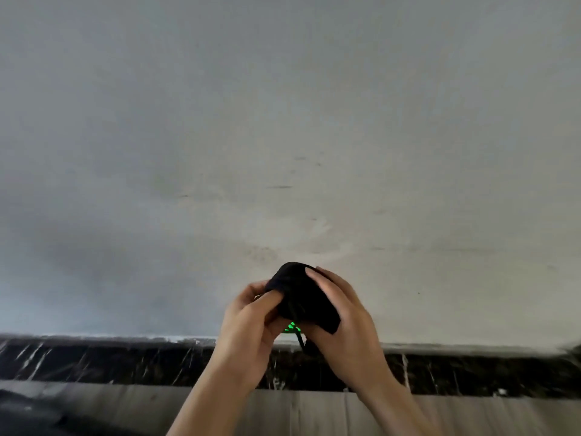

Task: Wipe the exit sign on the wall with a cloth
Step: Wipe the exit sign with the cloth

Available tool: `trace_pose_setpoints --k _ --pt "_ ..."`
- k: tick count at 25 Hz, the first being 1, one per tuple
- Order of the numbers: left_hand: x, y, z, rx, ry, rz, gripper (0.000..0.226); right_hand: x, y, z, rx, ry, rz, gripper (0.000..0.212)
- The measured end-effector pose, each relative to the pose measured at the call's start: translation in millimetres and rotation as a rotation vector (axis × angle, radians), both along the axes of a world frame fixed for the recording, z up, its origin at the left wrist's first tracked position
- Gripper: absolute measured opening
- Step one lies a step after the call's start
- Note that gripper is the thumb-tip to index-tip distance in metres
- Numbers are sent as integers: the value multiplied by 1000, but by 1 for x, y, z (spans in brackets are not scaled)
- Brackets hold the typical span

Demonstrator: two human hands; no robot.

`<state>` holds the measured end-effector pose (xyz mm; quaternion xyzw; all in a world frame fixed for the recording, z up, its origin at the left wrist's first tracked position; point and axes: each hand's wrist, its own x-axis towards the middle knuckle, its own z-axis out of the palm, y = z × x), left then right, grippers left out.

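Both my hands hold a bunched black cloth (301, 294) in front of the grey wall (283, 136), low in the view. My left hand (251, 322) pinches the cloth's left side with thumb and fingers. On the right side my right hand (342, 316) wraps over it. Behind the cloth and between my hands a small patch of glowing green exit sign (292, 326) shows; the rest of the sign is hidden. A dark strand of the cloth hangs down below it.
A black marble skirting band (125, 363) with white veins runs along the foot of the wall. Below it lies grey tiled floor (314, 413). A dark blurred shape (31, 413) sits at the bottom left.
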<state>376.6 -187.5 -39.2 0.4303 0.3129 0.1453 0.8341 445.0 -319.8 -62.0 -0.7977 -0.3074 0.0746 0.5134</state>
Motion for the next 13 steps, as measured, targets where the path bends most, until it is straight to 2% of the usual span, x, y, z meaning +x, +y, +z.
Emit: trace_pose_setpoints --k 4,10,13 --pt "9 4 -85 32 17 -45 9 13 -3 -77 38 63 -52 52" --pt "27 42 -230 404 136 -82 7 28 23 -213 63 152 -79 39" --pt "41 57 -284 576 126 -71 9 35 39 -268 -22 132 -28 40"
